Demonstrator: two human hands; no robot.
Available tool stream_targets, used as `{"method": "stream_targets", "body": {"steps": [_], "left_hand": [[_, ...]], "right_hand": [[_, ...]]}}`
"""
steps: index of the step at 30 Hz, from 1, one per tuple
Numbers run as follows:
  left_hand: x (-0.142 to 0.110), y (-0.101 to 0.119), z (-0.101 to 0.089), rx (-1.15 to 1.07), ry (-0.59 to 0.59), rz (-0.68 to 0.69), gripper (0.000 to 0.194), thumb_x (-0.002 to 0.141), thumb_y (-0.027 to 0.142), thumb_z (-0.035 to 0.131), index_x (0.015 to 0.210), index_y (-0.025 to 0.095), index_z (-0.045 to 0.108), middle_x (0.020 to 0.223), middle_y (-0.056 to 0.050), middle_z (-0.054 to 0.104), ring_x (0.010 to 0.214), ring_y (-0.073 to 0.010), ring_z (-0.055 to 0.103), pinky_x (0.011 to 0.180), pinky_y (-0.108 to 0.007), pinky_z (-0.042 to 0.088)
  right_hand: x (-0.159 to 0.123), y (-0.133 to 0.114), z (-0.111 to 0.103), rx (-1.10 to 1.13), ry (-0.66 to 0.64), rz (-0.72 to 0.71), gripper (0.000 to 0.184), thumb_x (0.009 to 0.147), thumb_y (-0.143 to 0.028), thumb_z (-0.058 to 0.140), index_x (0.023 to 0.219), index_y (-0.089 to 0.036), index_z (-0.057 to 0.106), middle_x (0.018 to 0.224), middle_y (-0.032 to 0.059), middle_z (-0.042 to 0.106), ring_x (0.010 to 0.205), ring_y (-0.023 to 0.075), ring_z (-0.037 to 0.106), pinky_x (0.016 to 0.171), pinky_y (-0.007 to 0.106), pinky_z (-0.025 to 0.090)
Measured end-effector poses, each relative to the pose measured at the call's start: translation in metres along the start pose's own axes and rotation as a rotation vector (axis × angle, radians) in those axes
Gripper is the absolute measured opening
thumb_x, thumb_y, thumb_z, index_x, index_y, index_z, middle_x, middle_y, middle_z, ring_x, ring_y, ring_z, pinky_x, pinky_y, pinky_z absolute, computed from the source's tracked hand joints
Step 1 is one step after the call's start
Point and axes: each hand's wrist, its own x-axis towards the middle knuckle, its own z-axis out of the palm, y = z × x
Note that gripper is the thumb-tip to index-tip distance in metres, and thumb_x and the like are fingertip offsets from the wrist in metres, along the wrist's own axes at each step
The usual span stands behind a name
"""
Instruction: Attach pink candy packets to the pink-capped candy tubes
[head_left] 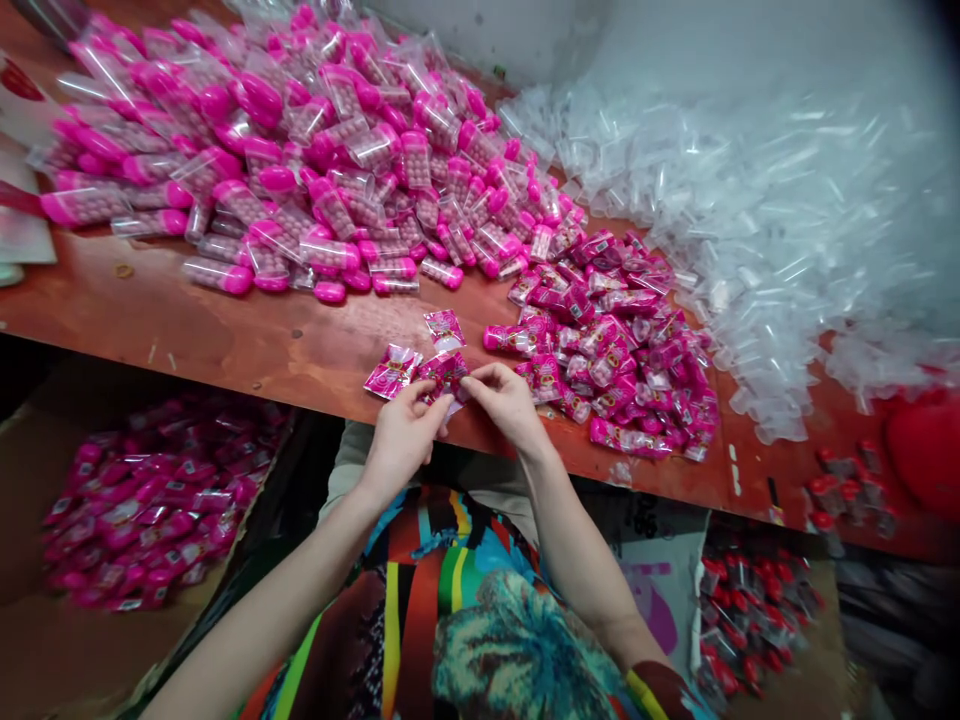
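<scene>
- A person's two hands are meeting close together at the near edge of a reddish-brown counter (285,345), and both are pinching one small pink printed sachet (445,368).
- The left hand (401,437) is gripping its near left part between thumb and fingers; the right hand (504,403) is pinching its right side.
- Two loose sachets are lying just beside it: the left sachet (393,371) and the far sachet (444,329).
- Beyond the hands, a big pile of pink-capped clear tubes (330,255) is spreading across the counter; to the right, wrapped pink packs (600,340) are heaping up near clear plastic pieces (697,190).
- The held sachet is looking thin, glossy and feather-light, probably soft, somewhat slippery and easily creased or torn.
- Its edges and corners are seemingly offering the best hold, using light fingertip pressure; whether anything is sitting inside, I cannot tell.
</scene>
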Motion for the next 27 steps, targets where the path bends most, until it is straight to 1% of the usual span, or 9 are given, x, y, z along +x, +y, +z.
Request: {"method": "stream_targets", "body": {"steps": [4,8,11,13,16,19,23,25,27], "left_hand": [[0.006,0.003,0.006,-0.169,-0.087,-0.006,0.031,0.08,0.039,0.066,0.064,0.016,0.055,0.047,0.003,0.055,0.027,-0.0039,0.033,0.031,-0.019,0.016],[0.01,0.003,0.007,-0.131,-0.006,-0.023,0.036,0.076,0.036,0.071,0.053,0.017,0.05,0.04,0.004,0.049,0.027,-0.0046,0.034,0.03,-0.019,0.016],[0.01,0.001,0.006,-0.102,0.028,-0.029,0.035,0.075,0.034,0.071,0.053,0.016,0.052,0.042,0.003,0.052,0.026,-0.0048,0.035,0.029,-0.019,0.017],[0.009,0.0,0.005,-0.087,0.033,-0.037,0.035,0.076,0.034,0.071,0.053,0.016,0.053,0.042,0.002,0.054,0.026,-0.0046,0.035,0.029,-0.019,0.017],[0.005,0.0,0.003,-0.097,0.058,-0.039,0.038,0.077,0.036,0.07,0.052,0.015,0.052,0.043,0.001,0.054,0.026,-0.0042,0.035,0.029,-0.019,0.015],[0.002,0.001,0.0,-0.12,0.096,-0.026,0.042,0.077,0.038,0.071,0.05,0.016,0.048,0.04,0.003,0.051,0.025,-0.004,0.034,0.03,-0.019,0.014],[0.001,0.002,-0.001,-0.141,0.119,-0.012,0.043,0.076,0.041,0.073,0.052,0.017,0.046,0.039,0.004,0.049,0.026,-0.0042,0.033,0.03,-0.019,0.015],[0.002,0.003,0.002,-0.161,0.112,-0.011,0.043,0.076,0.043,0.073,0.053,0.017,0.047,0.04,0.004,0.05,0.026,-0.0046,0.034,0.029,-0.019,0.016],[0.002,0.003,0.006,-0.187,0.091,-0.014,0.043,0.076,0.046,0.073,0.054,0.018,0.049,0.041,0.004,0.051,0.026,-0.0046,0.034,0.029,-0.019,0.016]], "right_hand": [[-0.011,-0.003,0.001,0.348,-0.107,0.135,0.037,0.071,-0.039,0.076,0.095,-0.021,0.055,0.07,-0.0068,0.059,0.046,0.0052,0.041,0.045,0.019,0.032],[-0.01,0.0,0.006,0.338,-0.056,0.139,0.04,0.073,-0.042,0.073,0.101,-0.02,0.057,0.067,-0.007,0.058,0.043,0.0053,0.038,0.042,0.019,0.028],[-0.007,0.001,0.007,-0.054,0.052,-0.001,0.026,0.085,-0.043,0.061,0.085,-0.017,0.064,0.068,-0.0004,0.063,0.056,0.0118,0.054,0.055,0.023,0.04],[-0.007,0.0,0.005,-0.454,0.121,-0.066,0.031,0.093,-0.042,0.051,0.08,-0.018,0.065,0.071,0.004,0.066,0.067,0.0169,0.061,0.063,0.027,0.043],[-0.009,-0.006,0.001,-0.951,0.166,-0.013,0.037,0.099,-0.043,0.041,0.09,-0.018,0.067,0.074,0.0084,0.069,0.074,0.022,0.066,0.069,0.03,0.044],[-0.016,-0.015,-0.002,-1.129,0.16,0.045,0.043,0.098,-0.052,0.04,0.103,-0.017,0.065,0.084,0.0109,0.07,0.079,0.0246,0.068,0.069,0.031,0.046],[-0.029,-0.024,0.002,-0.965,0.276,-0.104,0.051,0.095,-0.053,0.045,0.129,-0.015,0.054,0.121,0.0172,0.06,0.095,0.0259,0.066,0.073,0.032,0.049],[-0.032,-0.024,0.008,-0.68,0.253,-0.183,0.049,0.095,-0.048,0.049,0.134,-0.018,0.049,0.121,0.015,0.06,0.097,0.0235,0.064,0.075,0.031,0.05],[-0.031,-0.019,0.014,-0.333,0.13,-0.176,0.045,0.093,-0.041,0.052,0.132,-0.019,0.049,0.107,0.0097,0.065,0.084,0.0189,0.065,0.071,0.029,0.051]]}}
